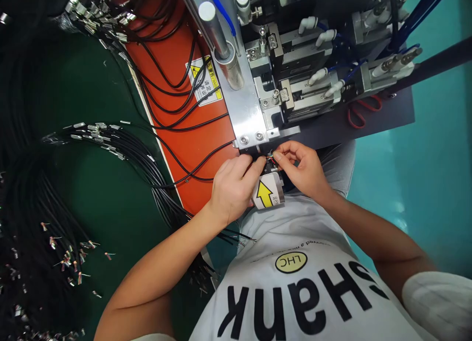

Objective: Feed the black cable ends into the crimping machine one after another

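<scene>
My left hand is closed at the front of the machine, its thumb and forefinger on the end of a black cable that runs under the palm. Thin coloured wires fan out at that cable end. Pinched on these wires are the thumb and forefinger of my right hand. Both hands' fingertips almost meet, just below the machine's metal plate. Under them sits a small fixture, partly hidden, with a metal cover bearing a yellow arrow label.
Pneumatic slides with blue hoses stand to the right of a steel post. More black cables cross the orange machine base. Bundles of cables with metal ends lie on the green surface at left. Red-handled scissors rest at right.
</scene>
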A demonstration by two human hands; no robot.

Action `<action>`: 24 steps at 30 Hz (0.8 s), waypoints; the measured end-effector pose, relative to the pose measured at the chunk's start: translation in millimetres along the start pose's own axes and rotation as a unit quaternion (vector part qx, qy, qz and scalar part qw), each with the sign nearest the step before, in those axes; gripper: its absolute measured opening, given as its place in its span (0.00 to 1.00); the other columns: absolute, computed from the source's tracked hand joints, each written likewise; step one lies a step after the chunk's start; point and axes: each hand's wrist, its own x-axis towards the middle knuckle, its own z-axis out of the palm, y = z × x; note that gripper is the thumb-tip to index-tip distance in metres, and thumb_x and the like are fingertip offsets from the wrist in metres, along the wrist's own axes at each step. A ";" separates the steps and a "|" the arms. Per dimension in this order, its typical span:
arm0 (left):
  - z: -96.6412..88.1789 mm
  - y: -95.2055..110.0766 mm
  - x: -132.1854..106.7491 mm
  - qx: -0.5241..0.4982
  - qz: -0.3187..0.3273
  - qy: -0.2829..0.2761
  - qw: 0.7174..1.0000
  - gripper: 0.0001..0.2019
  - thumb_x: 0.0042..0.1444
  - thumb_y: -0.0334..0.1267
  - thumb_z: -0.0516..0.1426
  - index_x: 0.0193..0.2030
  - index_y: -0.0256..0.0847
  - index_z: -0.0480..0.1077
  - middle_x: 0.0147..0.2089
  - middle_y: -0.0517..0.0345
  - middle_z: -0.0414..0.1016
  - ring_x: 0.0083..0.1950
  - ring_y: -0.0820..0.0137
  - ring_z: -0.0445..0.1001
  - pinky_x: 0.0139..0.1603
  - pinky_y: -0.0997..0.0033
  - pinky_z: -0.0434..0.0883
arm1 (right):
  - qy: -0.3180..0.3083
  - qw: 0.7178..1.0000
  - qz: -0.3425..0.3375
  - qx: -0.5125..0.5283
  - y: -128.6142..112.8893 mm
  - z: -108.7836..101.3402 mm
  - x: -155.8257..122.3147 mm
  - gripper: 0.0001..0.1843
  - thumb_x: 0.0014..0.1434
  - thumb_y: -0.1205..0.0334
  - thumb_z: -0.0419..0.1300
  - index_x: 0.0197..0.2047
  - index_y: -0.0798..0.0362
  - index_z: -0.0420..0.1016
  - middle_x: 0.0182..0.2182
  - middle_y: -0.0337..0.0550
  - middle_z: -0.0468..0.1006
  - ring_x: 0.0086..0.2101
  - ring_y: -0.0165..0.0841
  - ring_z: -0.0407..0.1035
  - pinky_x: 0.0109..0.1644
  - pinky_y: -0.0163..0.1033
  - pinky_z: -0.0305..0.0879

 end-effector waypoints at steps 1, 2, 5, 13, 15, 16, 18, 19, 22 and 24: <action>0.0 0.1 0.0 0.001 0.000 0.000 1.000 0.18 0.67 0.33 0.48 0.60 0.41 0.68 0.41 0.49 0.71 0.40 0.64 0.70 0.38 0.65 0.66 | 0.002 1.000 -0.008 -0.005 0.1 0.2 0.1 0.04 0.62 0.61 0.62 0.35 0.52 0.74 0.29 0.38 0.76 0.28 0.30 0.69 0.33 0.38 0.62; -0.2 0.1 0.2 0.003 0.001 0.000 1.000 0.18 0.67 0.33 0.48 0.60 0.41 0.68 0.41 0.49 0.71 0.40 0.64 0.70 0.38 0.65 0.66 | 0.007 1.000 -0.017 -0.010 -0.1 0.5 0.0 0.04 0.61 0.62 0.62 0.35 0.52 0.74 0.29 0.38 0.76 0.28 0.30 0.69 0.34 0.38 0.62; -1.4 0.5 1.2 0.011 0.009 -0.001 1.000 0.18 0.67 0.33 0.48 0.60 0.40 0.68 0.41 0.48 0.72 0.40 0.64 0.70 0.38 0.65 0.66 | 0.017 1.000 -0.024 -0.010 -1.8 2.1 -0.3 0.03 0.61 0.64 0.61 0.35 0.52 0.73 0.29 0.37 0.75 0.28 0.29 0.67 0.34 0.38 0.61; -4.1 0.0 2.9 0.027 0.028 -0.005 0.999 0.17 0.67 0.32 0.49 0.59 0.38 0.69 0.41 0.48 0.74 0.40 0.64 0.70 0.38 0.64 0.66 | -0.024 0.993 0.074 0.092 -8.6 2.2 2.4 0.08 0.60 0.58 0.62 0.33 0.54 0.72 0.23 0.35 0.71 0.24 0.28 0.67 0.31 0.37 0.63; -4.8 -0.5 3.7 0.032 0.038 -0.005 0.999 0.16 0.67 0.32 0.49 0.58 0.37 0.69 0.41 0.48 0.74 0.40 0.63 0.70 0.38 0.64 0.66 | -0.017 0.996 0.064 0.067 -8.2 1.9 2.3 0.08 0.61 0.59 0.62 0.33 0.53 0.71 0.23 0.35 0.71 0.24 0.28 0.67 0.30 0.37 0.63; -5.3 -0.7 4.5 0.034 0.044 -0.006 0.998 0.16 0.67 0.32 0.49 0.58 0.36 0.69 0.41 0.47 0.74 0.39 0.63 0.70 0.38 0.63 0.66 | -0.011 0.997 0.054 0.045 -7.9 1.9 1.8 0.07 0.61 0.59 0.61 0.33 0.52 0.71 0.23 0.35 0.71 0.24 0.29 0.67 0.30 0.37 0.63; -6.6 -1.1 6.8 0.033 0.053 -0.009 0.998 0.16 0.67 0.32 0.49 0.57 0.35 0.69 0.41 0.47 0.75 0.39 0.63 0.70 0.38 0.63 0.66 | 0.005 0.999 0.031 -0.013 -8.3 1.9 0.5 0.06 0.61 0.61 0.60 0.33 0.52 0.71 0.24 0.36 0.72 0.25 0.30 0.68 0.30 0.37 0.62; -7.4 -1.3 8.2 0.034 0.058 -0.010 0.998 0.16 0.67 0.32 0.49 0.57 0.36 0.70 0.41 0.47 0.75 0.38 0.64 0.70 0.37 0.63 0.66 | 0.013 0.999 0.020 -0.044 -9.1 2.0 -0.3 0.05 0.61 0.62 0.60 0.33 0.51 0.71 0.25 0.36 0.73 0.25 0.30 0.69 0.30 0.37 0.62; -9.3 -2.5 12.0 0.044 0.082 -0.007 0.996 0.16 0.67 0.32 0.49 0.57 0.36 0.70 0.41 0.47 0.76 0.37 0.64 0.70 0.36 0.64 0.65 | 0.034 0.991 -0.017 -0.130 -13.6 2.3 -2.6 0.03 0.61 0.64 0.59 0.34 0.51 0.71 0.28 0.38 0.75 0.26 0.31 0.69 0.31 0.37 0.62; -10.0 -3.8 13.6 0.052 0.099 -0.004 0.994 0.15 0.66 0.31 0.50 0.57 0.35 0.70 0.40 0.47 0.76 0.36 0.65 0.69 0.35 0.64 0.64 | 0.044 0.983 -0.036 -0.172 -16.5 2.1 -3.0 0.03 0.61 0.64 0.59 0.34 0.51 0.71 0.30 0.40 0.76 0.28 0.31 0.69 0.30 0.37 0.61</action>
